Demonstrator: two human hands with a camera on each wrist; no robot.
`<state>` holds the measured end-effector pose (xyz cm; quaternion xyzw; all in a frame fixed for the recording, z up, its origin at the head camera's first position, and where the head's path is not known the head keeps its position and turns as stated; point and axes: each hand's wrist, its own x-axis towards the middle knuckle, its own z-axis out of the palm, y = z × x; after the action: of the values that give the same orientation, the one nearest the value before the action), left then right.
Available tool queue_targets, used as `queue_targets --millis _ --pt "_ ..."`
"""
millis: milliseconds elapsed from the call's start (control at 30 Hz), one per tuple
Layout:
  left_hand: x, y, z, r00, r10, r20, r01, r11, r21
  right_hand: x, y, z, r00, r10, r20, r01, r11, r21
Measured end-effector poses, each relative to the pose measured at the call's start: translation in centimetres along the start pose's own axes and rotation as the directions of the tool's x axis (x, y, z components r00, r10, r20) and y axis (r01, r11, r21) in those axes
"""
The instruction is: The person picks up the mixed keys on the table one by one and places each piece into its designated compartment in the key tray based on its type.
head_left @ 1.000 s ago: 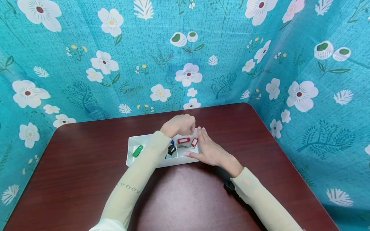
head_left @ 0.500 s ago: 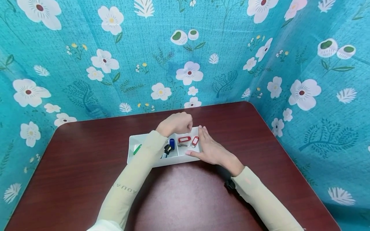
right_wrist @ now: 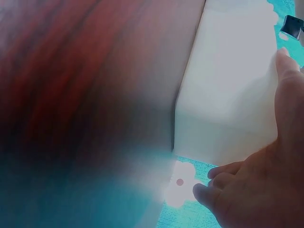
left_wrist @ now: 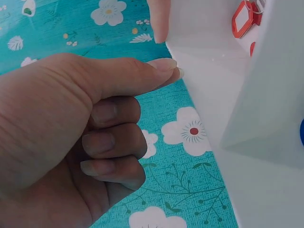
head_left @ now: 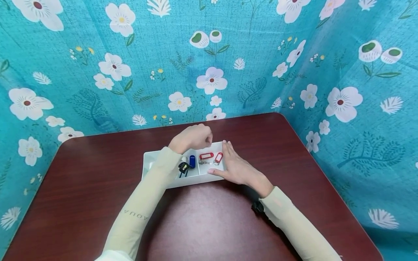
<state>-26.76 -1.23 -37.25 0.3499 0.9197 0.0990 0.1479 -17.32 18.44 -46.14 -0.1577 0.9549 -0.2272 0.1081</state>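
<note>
A white divided tray lies across the table. My left hand is at its back rim, fingers curled in. Thumb and index tips meet right at the rim in the left wrist view, with nothing visible between them. My right hand rests along the tray's right end, thumb and fingers straight and spread apart. Two red key tags with keys lie in the right compartment. Beyond the divider, a blue key tag and a black-headed key lie in the middle part. My left forearm hides much of the left part.
The tray stands on a dark red-brown table, near its back edge. A blue flowered curtain hangs behind it and on the right. A black device sits under my right wrist.
My left hand has slid left along the back rim, and its forearm now covers the green key tag. More of the blue tag and black key shows. The right hand stays at the tray's end.
</note>
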Motion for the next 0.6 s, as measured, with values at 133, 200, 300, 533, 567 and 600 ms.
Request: queue_targets --millis 133,200,300,533,567,600 --pt "-0.8 -0.4 -0.4 1.000 0.001 -0.022 -0.002 1.000 -0.017 0.1 0.0 -0.1 1.000 0.010 -0.003 -0.010 1.000 -0.003" --pt "-1.3 -0.6 -0.6 1.000 -0.009 -0.025 0.008 0.999 -0.035 0.1 0.1 -0.1 1.000 0.014 -0.004 -0.014 1.000 -0.007" --pt "-1.9 -1.0 -0.9 0.999 -0.023 -0.024 0.022 0.998 -0.052 0.0 0.3 -0.2 1.000 0.020 -0.005 -0.020 1.000 -0.020" --pt "-4.0 -2.4 -1.2 0.997 -0.058 -0.049 0.055 0.996 -0.069 -0.1 0.3 -0.3 1.000 0.008 -0.013 -0.009 1.000 -0.018" --pt "-4.3 -2.6 -1.2 0.997 -0.061 -0.053 0.057 0.996 -0.074 -0.2 0.2 -0.3 1.000 0.007 -0.008 -0.007 1.000 -0.019" --pt "-4.6 -2.7 -1.1 0.996 -0.064 -0.059 0.059 0.995 -0.079 -0.2 0.2 -0.2 1.000 0.009 -0.002 -0.009 1.000 -0.022"
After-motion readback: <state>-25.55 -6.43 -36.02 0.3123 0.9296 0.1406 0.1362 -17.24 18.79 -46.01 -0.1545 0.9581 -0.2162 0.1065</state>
